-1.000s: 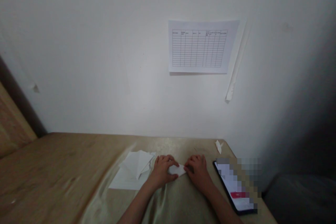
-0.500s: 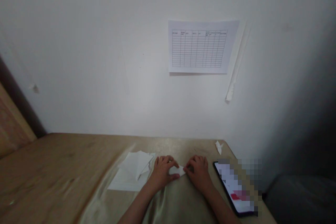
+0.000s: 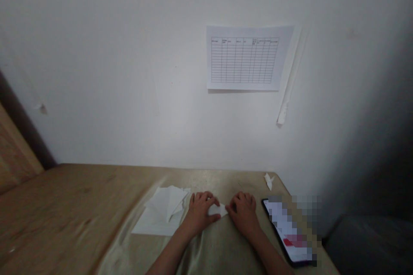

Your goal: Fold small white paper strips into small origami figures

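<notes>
A small folded piece of white paper point(image 3: 217, 210) lies on the cloth-covered table between my two hands. My left hand point(image 3: 201, 209) grips it from the left, thumb at its near edge and forefinger at its far edge. At its pointed right end, the curled fingertips of my right hand point(image 3: 241, 207) pinch the tip. Part of the paper is hidden under my left fingers. Just left of my left hand are several loose white paper sheets point(image 3: 159, 215), some creased and overlapping.
To the right of my right hand lies a phone point(image 3: 284, 230) with its screen lit, partly blurred out. A small folded paper figure point(image 3: 269, 181) sits near the table's far right corner. A printed table sheet point(image 3: 245, 60) hangs on the white wall behind the table point(image 3: 80, 206).
Both hands stay almost where they were on the paper. The right end of the folded paper looks slightly flatter now.
</notes>
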The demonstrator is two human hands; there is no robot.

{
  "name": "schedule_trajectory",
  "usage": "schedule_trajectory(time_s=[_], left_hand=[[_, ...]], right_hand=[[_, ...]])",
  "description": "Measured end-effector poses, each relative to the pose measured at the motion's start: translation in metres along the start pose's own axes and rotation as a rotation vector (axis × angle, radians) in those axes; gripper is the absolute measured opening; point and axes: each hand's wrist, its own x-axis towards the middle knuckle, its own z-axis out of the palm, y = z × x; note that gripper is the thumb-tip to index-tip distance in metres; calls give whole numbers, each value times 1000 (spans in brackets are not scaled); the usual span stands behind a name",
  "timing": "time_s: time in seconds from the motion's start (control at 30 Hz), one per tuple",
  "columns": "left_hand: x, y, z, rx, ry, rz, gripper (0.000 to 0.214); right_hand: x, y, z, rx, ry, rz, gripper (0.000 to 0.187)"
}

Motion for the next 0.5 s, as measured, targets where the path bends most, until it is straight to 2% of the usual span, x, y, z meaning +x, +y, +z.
schedule_trajectory(time_s=[0.5], left_hand=[[3, -4, 5, 14, 17, 11, 38]], right_hand=[[1, -1, 2, -57, -18, 13, 20]])
